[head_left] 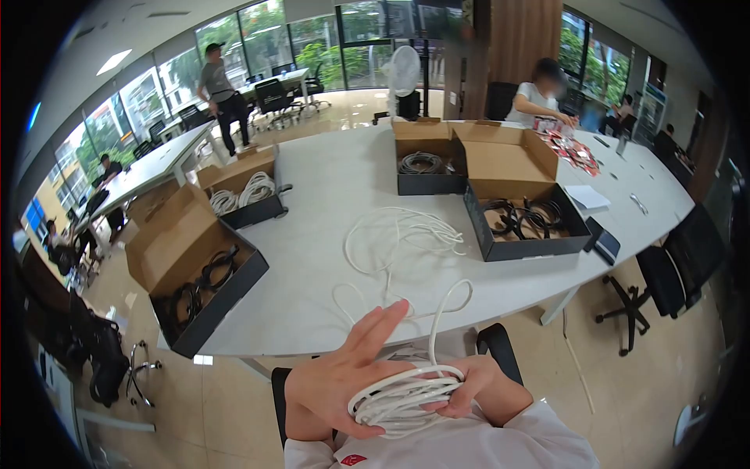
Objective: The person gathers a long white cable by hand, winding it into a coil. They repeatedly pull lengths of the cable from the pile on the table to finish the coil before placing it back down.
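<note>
A bundle of white cable (406,402) is gathered in loops in front of my chest. My right hand (473,387) grips its right side, with the thumb over the loops. My left hand (336,387) holds the left side; its thumb lies along the lower edge, and two fingers stretch up and away. One strand rises from the bundle to the table, where the loose length of white cable (406,227) lies in wide, untidy loops. The fingers behind the bundle are partly hidden.
On the white table (328,172) stand open boxes: one with black cables (527,219) at right, a grey coil (422,162) behind, white coils (254,190) and black cables (207,281) at left. A phone (601,242) lies right. A person (539,98) sits across, handling red packets (574,152).
</note>
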The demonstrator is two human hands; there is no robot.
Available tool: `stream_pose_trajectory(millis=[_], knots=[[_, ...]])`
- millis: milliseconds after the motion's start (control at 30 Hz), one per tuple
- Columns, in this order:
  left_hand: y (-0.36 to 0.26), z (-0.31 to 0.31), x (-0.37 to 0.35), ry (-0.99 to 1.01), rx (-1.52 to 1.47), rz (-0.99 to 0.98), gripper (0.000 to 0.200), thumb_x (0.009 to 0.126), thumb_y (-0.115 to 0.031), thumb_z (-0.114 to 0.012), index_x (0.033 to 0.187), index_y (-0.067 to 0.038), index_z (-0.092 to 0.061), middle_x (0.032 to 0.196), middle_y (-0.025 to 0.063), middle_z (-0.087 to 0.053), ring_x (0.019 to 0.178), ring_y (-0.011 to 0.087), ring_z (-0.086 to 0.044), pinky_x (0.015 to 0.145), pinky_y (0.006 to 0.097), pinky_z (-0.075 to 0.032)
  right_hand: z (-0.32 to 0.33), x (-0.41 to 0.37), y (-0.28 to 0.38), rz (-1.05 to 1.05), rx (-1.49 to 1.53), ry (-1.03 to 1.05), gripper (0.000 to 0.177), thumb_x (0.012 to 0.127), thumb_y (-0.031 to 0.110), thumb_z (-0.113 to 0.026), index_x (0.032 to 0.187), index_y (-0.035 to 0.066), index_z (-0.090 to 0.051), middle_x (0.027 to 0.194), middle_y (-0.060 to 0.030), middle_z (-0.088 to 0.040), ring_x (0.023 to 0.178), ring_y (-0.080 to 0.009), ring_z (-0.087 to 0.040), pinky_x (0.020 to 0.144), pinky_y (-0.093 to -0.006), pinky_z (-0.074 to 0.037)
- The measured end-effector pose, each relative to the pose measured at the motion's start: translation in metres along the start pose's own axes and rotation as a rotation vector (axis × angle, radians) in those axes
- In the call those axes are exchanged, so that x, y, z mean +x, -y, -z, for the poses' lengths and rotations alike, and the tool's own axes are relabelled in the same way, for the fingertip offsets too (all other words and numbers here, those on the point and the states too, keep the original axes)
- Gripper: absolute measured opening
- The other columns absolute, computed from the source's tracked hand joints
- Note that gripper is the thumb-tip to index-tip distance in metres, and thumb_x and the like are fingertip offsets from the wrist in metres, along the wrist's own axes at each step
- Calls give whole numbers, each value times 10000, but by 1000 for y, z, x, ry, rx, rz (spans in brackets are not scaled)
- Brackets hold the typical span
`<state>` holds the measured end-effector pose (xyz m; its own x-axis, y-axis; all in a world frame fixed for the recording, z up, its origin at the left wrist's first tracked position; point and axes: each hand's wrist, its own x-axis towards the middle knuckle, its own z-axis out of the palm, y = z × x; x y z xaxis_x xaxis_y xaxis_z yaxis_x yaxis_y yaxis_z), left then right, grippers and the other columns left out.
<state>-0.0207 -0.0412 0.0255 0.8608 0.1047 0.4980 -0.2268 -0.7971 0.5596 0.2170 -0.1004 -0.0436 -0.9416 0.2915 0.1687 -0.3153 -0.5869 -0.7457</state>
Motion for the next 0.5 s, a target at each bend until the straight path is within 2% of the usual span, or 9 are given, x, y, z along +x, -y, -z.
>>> stream_pose_trajectory(millis=[167, 267, 333, 433, 500], knots=[[-19, 5, 10, 121, 63, -6, 911, 589, -407, -767, 1351, -57, -409, 1506, 324, -38, 1397, 492, -46, 1082, 589, -72, -2, 7, 5, -118, 68, 68, 312, 755, -7, -584, 1030, -48, -443, 741, -59, -480, 482, -109, -444, 399, -246, -349], [-26, 4, 20, 154, 99, 11, 904, 612, -443, -768, 1333, -32, -409, 1504, 294, -165, 1396, 477, -121, 1062, 607, -115, 16, 2, 1, -127, 22, 165, 327, 765, -7, -589, 1056, -55, -448, 778, -65, -486, 502, -116, -452, 420, -248, -362], [-28, 2, 19, 86, 163, 51, 932, 601, -438, -774, 1347, -35, -388, 1491, 258, -231, 1376, 461, -190, 1036, 582, -174, 22, -7, 2, -97, 43, 153, 317, 773, -4, -589, 1054, -53, -451, 769, -63, -488, 507, -119, -458, 434, -251, -370], [-30, 1, 16, -3, 270, 179, 962, 582, -431, -782, 1363, -47, -370, 1423, 201, -348, 1297, 404, -316, 975, 518, -254, 30, -12, 14, -73, 58, 221, 313, 780, -92, -529, 1064, -56, -403, 766, -71, -424, 574, -123, -415, 496, -260, -343], [-29, 3, 16, -42, 344, 291, 951, 567, -426, -786, 1349, -58, -388, 1354, 164, -414, 1221, 356, -382, 933, 472, -290, 17, -16, 30, -105, 24, 83, 245, 791, -82, -518, 1013, -34, -424, 748, -61, -444, 557, -117, -422, 493, -259, -351]])
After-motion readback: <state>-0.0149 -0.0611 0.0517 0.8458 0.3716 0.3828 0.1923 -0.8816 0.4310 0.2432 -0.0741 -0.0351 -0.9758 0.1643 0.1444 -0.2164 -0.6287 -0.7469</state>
